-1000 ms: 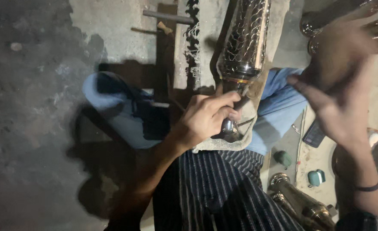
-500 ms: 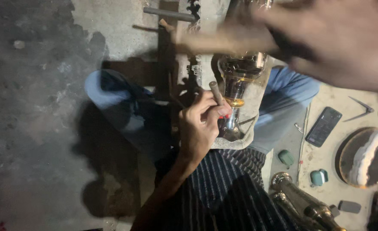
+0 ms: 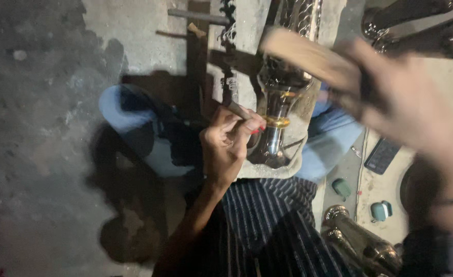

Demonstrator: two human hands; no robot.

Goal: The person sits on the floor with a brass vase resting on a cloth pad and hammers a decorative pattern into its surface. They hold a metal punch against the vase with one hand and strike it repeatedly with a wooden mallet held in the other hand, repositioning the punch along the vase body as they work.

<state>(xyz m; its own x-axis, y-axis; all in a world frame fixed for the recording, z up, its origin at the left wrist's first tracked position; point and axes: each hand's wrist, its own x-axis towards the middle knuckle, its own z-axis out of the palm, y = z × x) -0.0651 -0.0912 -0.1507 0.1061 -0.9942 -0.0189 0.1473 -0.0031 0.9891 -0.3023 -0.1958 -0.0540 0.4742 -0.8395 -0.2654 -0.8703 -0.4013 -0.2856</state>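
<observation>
Since the frame half a second back, the right hand (image 3: 406,113) has dropped from the top edge of view to the right of the vase (image 3: 283,97), and the mallet (image 3: 308,54) has come down with it; both are smeared by motion. Left hand (image 3: 226,146) is closed, pinching a short punch (image 3: 239,109) whose tip meets the vase at its gold-banded neck (image 3: 276,121). Right hand is wrapped around the mallet handle; the exact grip cannot be told through the blur. Vase lies on a cloth pad (image 3: 298,154) over the person's lap, long axis running up and down the view, foot toward the striped apron (image 3: 267,225), patterned body pointing away to the far floor. Judged step: striking the punch, mid-swing. Next move would call for the punch held steady on the band and the mallet landing square on its head. A phone (image 3: 383,155) lies on the floor at right, well apart.
</observation>
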